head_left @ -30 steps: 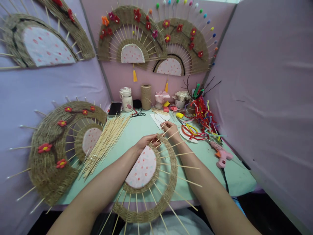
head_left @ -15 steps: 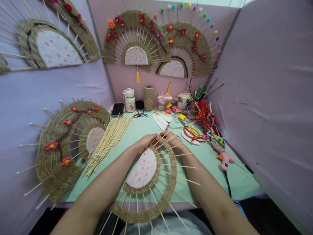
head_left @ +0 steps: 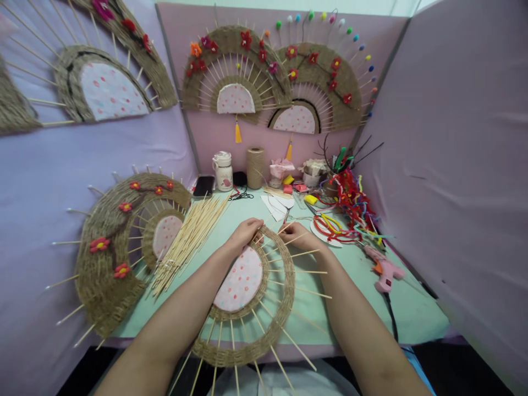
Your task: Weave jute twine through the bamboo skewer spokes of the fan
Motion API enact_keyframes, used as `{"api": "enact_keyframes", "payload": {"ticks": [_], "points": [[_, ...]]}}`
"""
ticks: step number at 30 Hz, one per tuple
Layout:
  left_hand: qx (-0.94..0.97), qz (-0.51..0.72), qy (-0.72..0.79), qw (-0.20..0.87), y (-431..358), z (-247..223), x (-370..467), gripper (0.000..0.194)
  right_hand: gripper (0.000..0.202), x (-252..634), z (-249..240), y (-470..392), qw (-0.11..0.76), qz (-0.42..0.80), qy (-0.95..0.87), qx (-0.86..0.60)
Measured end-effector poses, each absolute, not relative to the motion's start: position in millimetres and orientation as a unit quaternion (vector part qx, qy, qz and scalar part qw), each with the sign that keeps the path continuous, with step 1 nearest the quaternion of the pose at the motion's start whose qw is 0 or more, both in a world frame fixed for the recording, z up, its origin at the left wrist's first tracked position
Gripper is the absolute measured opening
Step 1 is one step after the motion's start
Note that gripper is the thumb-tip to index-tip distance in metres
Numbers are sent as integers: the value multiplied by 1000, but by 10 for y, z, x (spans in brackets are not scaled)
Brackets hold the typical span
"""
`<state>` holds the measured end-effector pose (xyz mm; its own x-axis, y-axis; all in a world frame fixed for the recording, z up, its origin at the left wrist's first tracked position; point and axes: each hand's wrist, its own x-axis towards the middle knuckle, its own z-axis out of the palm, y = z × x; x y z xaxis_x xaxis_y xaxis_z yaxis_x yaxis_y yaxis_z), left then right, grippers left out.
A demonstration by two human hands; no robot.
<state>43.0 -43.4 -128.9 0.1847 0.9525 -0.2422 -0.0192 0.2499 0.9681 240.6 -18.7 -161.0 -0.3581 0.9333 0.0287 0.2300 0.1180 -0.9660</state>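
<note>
A half-round woven fan (head_left: 289, 280) of brown twine and thin bamboo sticks is tilted over the table's front edge, with a white spotted half-disc (head_left: 240, 280) at its core. My left hand (head_left: 246, 234) grips its upper end, fingers wrapped around the end of the woven band. Just right of that end is my right hand (head_left: 297, 236), its fingers pinched together near the stick tips. What they pinch is too small to make out. A thin strand of twine (head_left: 306, 218) lies on the table behind this hand.
Bamboo sticks (head_left: 190, 239) lie in a pile at left, beside a finished flowered fan (head_left: 99, 275). A pink glue gun (head_left: 385, 273) with a cord rests at right, near red pipe cleaners (head_left: 355, 198). Behind stand a twine spool (head_left: 255, 168) and a white bottle (head_left: 223, 171).
My right hand has moved a little to the right, away from the fan's upper end. My left hand keeps its hold. The whole view has shifted slightly.
</note>
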Motion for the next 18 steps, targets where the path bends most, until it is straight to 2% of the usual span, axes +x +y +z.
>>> {"api": "enact_keyframes", "payload": {"ticks": [6,18], "points": [[484,407,511,583,-440,-1267,440,11,24,2497,-1520,-210,339,489,-665,-450],[507,384,512,578,-433,-1257,418,16,36,2558,-1422,-170,493,469,-555,-478]]}}
